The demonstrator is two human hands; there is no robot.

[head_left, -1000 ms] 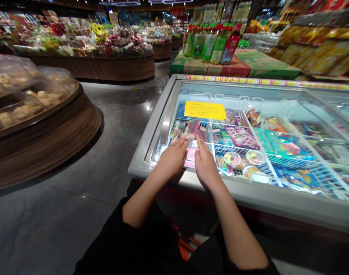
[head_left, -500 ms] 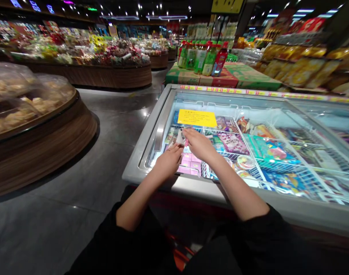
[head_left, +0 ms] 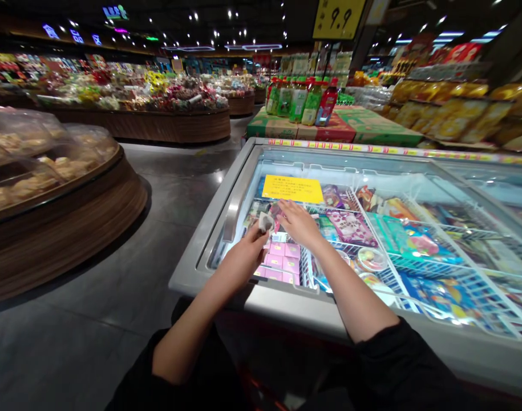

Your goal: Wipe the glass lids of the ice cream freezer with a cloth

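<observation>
My left hand [head_left: 243,251] is closed on a small crumpled white tissue [head_left: 266,222] with a dark patch on it. It is held above the left end of a chest freezer with a glass lid [head_left: 372,171]. To the right of the tissue, my right hand [head_left: 299,225] is open, palm down, with fingers stretched out over the glass. Whether it touches the glass I cannot tell. Under the lid I see pink boxes [head_left: 282,264], a pink-and-white patterned bag [head_left: 352,227] and round tubs [head_left: 372,258]. A yellow notice [head_left: 292,189] lies just beyond my fingers.
A metal handle [head_left: 234,214] runs along the lid's left side. Behind the freezer, several drink bottles [head_left: 301,100] stand on green and red cartons [head_left: 324,127]. On the left is a rounded wooden display [head_left: 68,222] of wrapped goods, with grey floor [head_left: 166,188] between.
My left hand has drawn slightly apart from my right, and the tissue now shows in its fingers. My right hand has come off the tissue and spread out. The view has tilted up a little.
</observation>
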